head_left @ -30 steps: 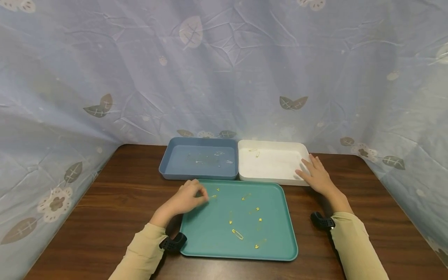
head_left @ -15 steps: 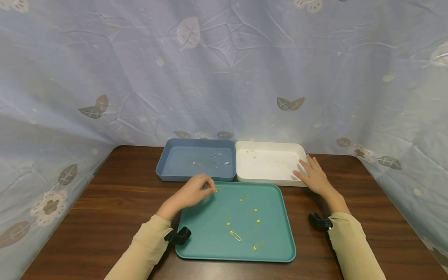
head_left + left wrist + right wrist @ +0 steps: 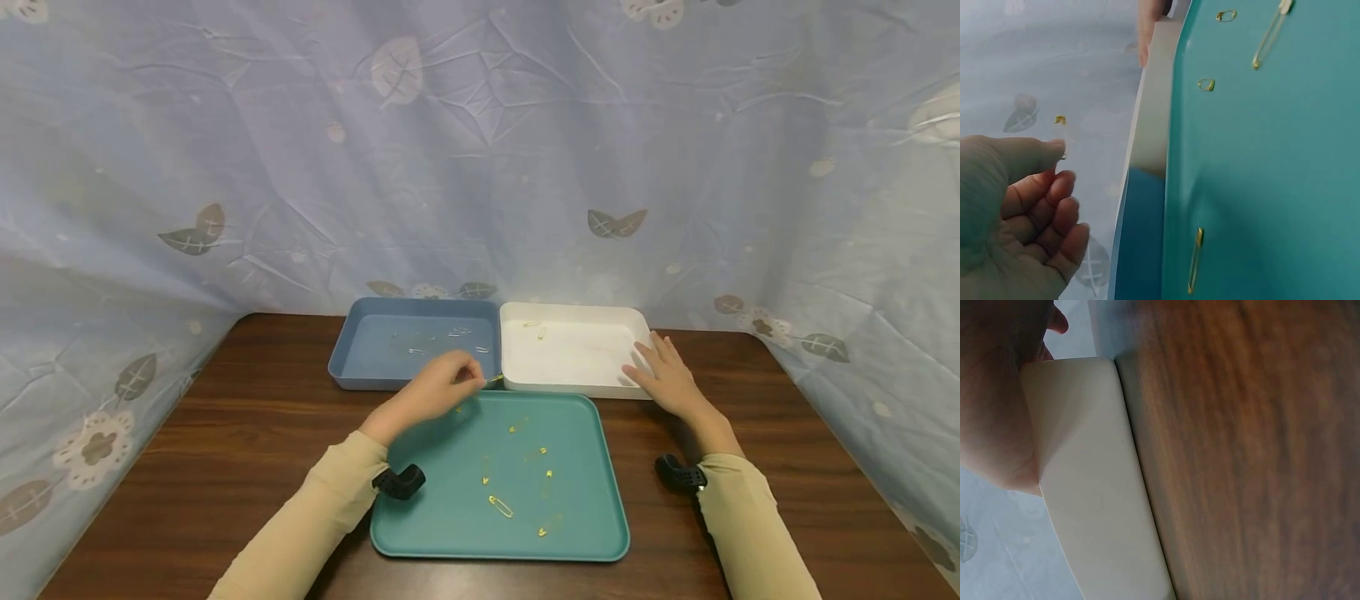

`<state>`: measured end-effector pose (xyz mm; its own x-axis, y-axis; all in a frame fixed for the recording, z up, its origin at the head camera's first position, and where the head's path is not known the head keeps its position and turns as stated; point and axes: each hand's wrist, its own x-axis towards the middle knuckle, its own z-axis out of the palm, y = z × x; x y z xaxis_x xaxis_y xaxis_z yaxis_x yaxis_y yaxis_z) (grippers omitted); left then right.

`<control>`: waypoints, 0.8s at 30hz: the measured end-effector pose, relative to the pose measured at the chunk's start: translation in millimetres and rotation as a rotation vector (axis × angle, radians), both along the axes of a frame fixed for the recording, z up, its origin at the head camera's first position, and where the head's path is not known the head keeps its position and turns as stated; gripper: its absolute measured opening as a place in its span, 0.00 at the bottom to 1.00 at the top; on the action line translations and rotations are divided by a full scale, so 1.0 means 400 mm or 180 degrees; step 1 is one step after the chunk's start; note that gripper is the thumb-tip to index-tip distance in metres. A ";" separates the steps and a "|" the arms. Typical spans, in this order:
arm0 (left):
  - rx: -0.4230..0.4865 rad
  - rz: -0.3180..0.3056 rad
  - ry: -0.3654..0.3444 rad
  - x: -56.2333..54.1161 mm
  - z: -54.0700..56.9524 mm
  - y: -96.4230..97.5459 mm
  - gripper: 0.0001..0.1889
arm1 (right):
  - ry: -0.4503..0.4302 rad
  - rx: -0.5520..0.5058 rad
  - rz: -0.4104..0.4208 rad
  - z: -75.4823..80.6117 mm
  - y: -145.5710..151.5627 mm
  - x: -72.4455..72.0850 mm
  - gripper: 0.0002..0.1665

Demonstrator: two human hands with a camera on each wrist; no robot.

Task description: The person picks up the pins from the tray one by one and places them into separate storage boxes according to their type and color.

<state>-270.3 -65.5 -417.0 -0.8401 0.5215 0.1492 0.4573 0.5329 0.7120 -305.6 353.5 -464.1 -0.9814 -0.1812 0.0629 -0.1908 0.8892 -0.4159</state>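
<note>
My left hand pinches a gold safety pin between thumb and forefinger. That hand is above the far edge of the green tray, near where the blue and white trays meet. In the left wrist view the pin's yellow head shows beyond the thumb tip, and the other fingers curl loosely. Several gold safety pins lie scattered on the green tray. My right hand rests on the right end of the white tray, fingers spread. The right wrist view shows its palm against that tray's rim, with the fingertips mostly hidden.
The blue tray, at the back left, holds several silver safety pins. Two gold pins lie in the white tray beside it. A dark wooden table carries the trays, and a patterned curtain hangs behind.
My left hand has lifted a gold safety pin off the green tray's far left part and moved right and away, toward the white tray. My right hand stays at the white tray.
</note>
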 end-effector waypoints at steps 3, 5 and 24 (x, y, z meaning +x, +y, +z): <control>0.0100 0.0001 0.0026 -0.018 0.007 0.019 0.04 | 0.0018 0.0008 -0.0007 0.000 -0.002 0.000 0.44; 0.0171 0.0000 0.0046 -0.031 0.013 0.031 0.04 | 0.0031 0.0004 -0.0001 0.000 -0.003 0.000 0.44; 0.0190 0.0439 0.0251 -0.141 0.064 0.138 0.07 | 0.0041 0.0040 -0.0001 -0.001 0.000 -0.001 0.44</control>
<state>-326.6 -10.4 -391.3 -0.8875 0.3903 0.2448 0.4385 0.5522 0.7091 -306.0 353.3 -464.6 -0.9806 -0.1819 0.0733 -0.1959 0.8943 -0.4022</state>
